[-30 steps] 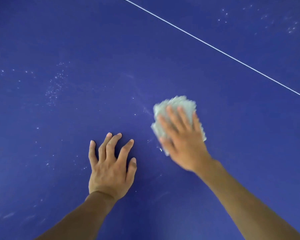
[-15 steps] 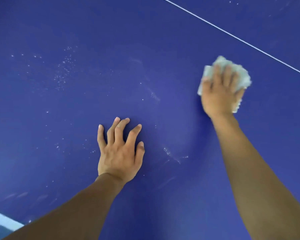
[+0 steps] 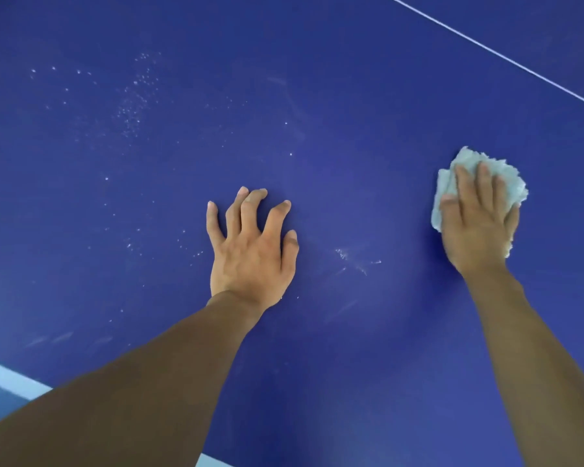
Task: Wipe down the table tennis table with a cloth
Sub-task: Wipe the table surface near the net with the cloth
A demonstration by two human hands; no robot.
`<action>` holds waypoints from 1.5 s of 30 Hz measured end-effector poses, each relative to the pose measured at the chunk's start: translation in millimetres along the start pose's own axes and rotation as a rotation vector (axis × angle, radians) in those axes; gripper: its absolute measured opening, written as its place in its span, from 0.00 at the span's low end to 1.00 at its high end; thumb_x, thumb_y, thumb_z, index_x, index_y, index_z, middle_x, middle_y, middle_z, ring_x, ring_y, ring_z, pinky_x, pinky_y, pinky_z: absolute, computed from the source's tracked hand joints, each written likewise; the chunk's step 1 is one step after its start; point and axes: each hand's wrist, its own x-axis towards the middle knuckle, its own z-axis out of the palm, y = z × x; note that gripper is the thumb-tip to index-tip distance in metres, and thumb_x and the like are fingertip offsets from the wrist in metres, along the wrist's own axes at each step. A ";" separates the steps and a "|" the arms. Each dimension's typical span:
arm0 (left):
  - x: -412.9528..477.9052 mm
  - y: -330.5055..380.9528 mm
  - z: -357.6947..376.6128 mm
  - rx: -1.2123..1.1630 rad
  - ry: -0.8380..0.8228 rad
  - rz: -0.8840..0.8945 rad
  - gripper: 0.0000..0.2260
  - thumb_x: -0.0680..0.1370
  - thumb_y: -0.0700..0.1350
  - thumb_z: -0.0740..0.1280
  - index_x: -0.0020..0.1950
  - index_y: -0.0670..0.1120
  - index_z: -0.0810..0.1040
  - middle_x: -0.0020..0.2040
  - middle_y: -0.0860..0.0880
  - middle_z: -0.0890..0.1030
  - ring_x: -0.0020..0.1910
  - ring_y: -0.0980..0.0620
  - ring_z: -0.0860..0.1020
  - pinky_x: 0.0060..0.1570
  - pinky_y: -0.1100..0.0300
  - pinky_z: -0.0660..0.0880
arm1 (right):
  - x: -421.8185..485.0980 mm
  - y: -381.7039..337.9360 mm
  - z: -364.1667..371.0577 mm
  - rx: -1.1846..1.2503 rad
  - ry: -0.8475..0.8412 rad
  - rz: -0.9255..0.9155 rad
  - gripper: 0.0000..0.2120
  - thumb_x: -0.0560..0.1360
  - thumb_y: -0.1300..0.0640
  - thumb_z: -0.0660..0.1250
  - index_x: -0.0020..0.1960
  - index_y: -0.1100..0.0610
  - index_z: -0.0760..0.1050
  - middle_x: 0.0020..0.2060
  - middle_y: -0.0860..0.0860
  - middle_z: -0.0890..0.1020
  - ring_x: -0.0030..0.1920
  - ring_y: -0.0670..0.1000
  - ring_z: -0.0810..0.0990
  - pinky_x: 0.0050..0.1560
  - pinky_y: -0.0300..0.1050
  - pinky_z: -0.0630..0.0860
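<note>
My right hand [image 3: 476, 224] lies palm down on the cloth [image 3: 471, 158], fingers straight and flat across it, pressing it to the table [image 3: 317, 96]; nothing curls round it. The pale, crumpled cloth sits under my palm and fingers, its edges showing past my fingertips, beside my thumb and along the little-finger side. It lies well to the right of my left hand [image 3: 250, 254] and a little farther from me. My left hand holds nothing: its fingers are spread and slightly arched, tips on the blue surface. Faint smears [image 3: 354, 261] mark the table just right of my left hand, towards the cloth. White specks [image 3: 132, 106] scatter beyond and to its left. A thin white line [image 3: 493, 52] crosses far beyond it to the right.
</note>
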 end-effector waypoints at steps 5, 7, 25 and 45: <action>-1.6 -0.5 -5.3 -0.100 0.016 -0.018 0.21 0.83 0.55 0.52 0.73 0.52 0.72 0.74 0.47 0.68 0.79 0.43 0.62 0.79 0.35 0.47 | -82.5 -45.9 37.8 -0.159 -0.011 -0.619 0.27 0.85 0.43 0.44 0.84 0.44 0.55 0.84 0.49 0.55 0.84 0.58 0.52 0.78 0.70 0.51; -3.3 -1.2 -10.6 -0.234 0.037 -0.024 0.22 0.83 0.54 0.52 0.75 0.51 0.71 0.73 0.47 0.70 0.78 0.45 0.63 0.80 0.38 0.45 | -116.4 -45.0 51.0 -0.194 -0.037 -0.873 0.26 0.86 0.42 0.44 0.83 0.44 0.57 0.84 0.48 0.54 0.84 0.56 0.51 0.79 0.69 0.50; -199.9 -197.4 -70.2 -0.177 0.196 -0.044 0.18 0.80 0.48 0.61 0.67 0.43 0.78 0.67 0.43 0.75 0.69 0.37 0.72 0.79 0.37 0.53 | -243.7 -113.4 82.2 -0.141 -0.057 -0.892 0.27 0.85 0.43 0.51 0.84 0.44 0.56 0.84 0.48 0.54 0.84 0.58 0.51 0.79 0.70 0.52; -198.4 -283.3 -76.7 -0.132 -0.130 -0.135 0.30 0.79 0.61 0.48 0.82 0.55 0.59 0.82 0.43 0.52 0.82 0.43 0.46 0.79 0.39 0.39 | -379.6 -144.6 121.0 -0.123 -0.033 -0.614 0.28 0.86 0.39 0.46 0.85 0.43 0.52 0.84 0.48 0.53 0.84 0.57 0.50 0.79 0.69 0.53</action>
